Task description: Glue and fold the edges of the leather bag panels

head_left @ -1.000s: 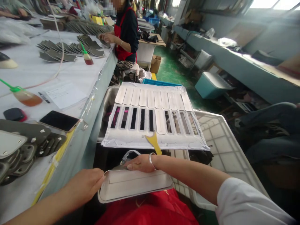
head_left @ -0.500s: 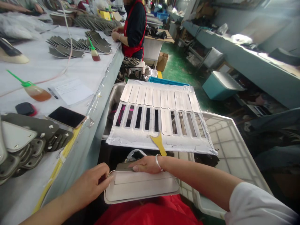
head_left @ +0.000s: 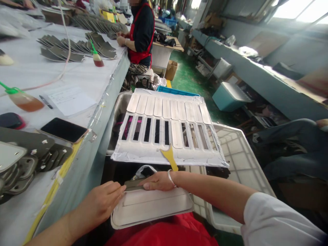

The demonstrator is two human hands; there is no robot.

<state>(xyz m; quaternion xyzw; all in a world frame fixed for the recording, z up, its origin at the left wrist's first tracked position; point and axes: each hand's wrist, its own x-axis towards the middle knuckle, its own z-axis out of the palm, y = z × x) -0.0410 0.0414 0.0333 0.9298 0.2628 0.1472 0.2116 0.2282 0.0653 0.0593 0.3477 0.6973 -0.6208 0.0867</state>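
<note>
In my lap lies a cream flat bag panel [head_left: 156, 206] with rounded corners and a raised strip along its middle. A grey-brown piece [head_left: 132, 185] runs along its far edge, and a pale strap loop [head_left: 146, 168] shows just beyond. My right hand [head_left: 160, 181] grips this far edge, thumb on the grey-brown piece, the other fingers partly hidden behind. My left hand [head_left: 109, 198] has its fingers together, pressed on the panel's upper left corner where the grey-brown piece begins.
Ahead is a white slotted board [head_left: 143, 155] bearing cream strips [head_left: 176, 133] and a yellow scraper [head_left: 169, 157]. A white crate [head_left: 237, 150] stands to its right. The left table holds a phone [head_left: 64, 130], glue bottles [head_left: 24, 100] and grey panels [head_left: 23, 141]. A co-worker [head_left: 142, 34] sits beyond.
My left hand has moved up and over the panel's upper left corner, its fingers now flatter against the edge. My right hand keeps its hold. The view has turned slightly right.
</note>
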